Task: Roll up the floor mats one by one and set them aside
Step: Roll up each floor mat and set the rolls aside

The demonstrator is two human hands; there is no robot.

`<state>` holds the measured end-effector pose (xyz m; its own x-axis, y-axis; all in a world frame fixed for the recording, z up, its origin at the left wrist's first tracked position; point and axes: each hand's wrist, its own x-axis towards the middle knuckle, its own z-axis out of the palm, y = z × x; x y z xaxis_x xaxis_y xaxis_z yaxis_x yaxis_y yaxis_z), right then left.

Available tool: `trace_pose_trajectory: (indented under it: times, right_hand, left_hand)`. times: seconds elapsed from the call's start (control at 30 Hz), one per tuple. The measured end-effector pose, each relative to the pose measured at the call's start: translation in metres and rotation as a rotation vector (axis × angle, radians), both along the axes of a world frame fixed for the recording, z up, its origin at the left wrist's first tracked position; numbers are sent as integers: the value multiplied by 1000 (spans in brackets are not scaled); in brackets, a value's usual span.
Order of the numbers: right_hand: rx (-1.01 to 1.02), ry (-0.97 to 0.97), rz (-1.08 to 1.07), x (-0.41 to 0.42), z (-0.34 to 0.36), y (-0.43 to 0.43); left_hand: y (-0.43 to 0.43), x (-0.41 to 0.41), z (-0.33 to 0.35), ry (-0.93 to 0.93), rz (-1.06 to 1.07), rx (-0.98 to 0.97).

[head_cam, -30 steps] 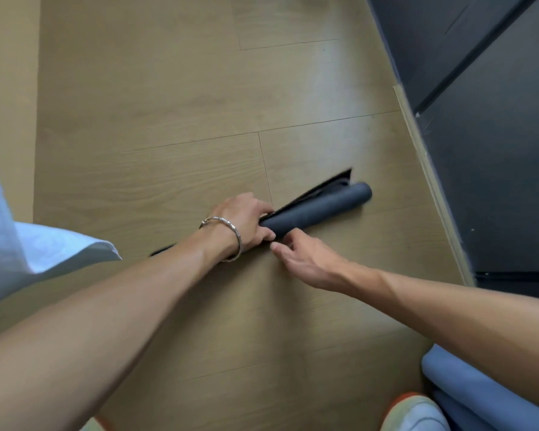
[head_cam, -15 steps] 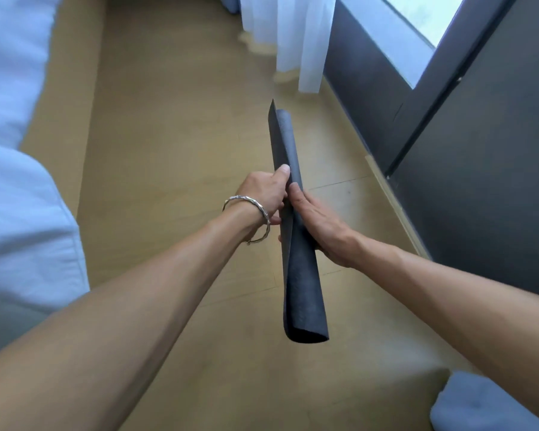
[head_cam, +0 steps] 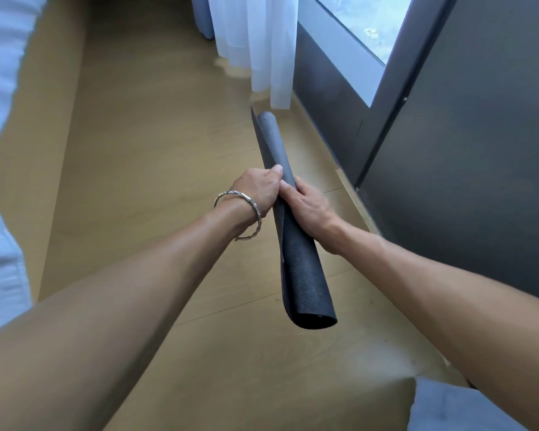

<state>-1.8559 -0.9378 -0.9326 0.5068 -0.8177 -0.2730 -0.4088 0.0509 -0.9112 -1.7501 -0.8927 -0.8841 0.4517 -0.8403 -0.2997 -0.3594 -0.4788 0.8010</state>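
Observation:
A dark grey floor mat (head_cam: 305, 275), rolled into a long tube, is held in the air above the wooden floor, pointing away from me. My left hand (head_cam: 259, 189), with a silver bangle on the wrist, grips the roll from the left near its middle. My right hand (head_cam: 308, 206) wraps it from the right at the same spot. A loose flap runs along the roll's left side. The near end is open and faces me.
White bedding (head_cam: 0, 119) fills the left edge. A sheer white curtain (head_cam: 255, 42) hangs ahead, by a dark wall and window frame (head_cam: 417, 119) on the right. A pale blue rolled mat (head_cam: 467, 409) lies at the bottom right. Wooden floor (head_cam: 153, 150) stretches between.
The rolled mat came up off the floor a second ago and turned lengthwise away from me. Since half a second ago my right hand has closed more fully around it.

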Motion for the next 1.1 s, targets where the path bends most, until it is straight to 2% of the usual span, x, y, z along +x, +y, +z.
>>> trace_pose_trajectory:
  times: [0.1,0.27,0.47,0.53,0.73,0.9,1.1]
  right_hand:
    - [-181,238,9,-11,-4,-6]
    - [-624,750,86,-44,-15,-25]
    - [-810,1128,240,-94,-40,-51]
    - [-812,1229,278,-103,-51,-53]
    - [-772,1420,294,-106,-68,-68]
    - [-842,1532,381,-110,-80,-70]
    - [-914,1556,462,-115,-92,-71]
  left_hand:
    - [-3,-7,-11,-20,-45,-5]
    - [-8,-24,-25,-68,-230,18]
    - [-5,-37,-51,-155,-371,132]
    - [-6,-43,-60,-158,-391,176]
    - [-17,-65,-78,-148,-460,267]
    - [-23,-77,-88,-155,-524,340]
    - [-21,-73,-95,-191,-558,401]
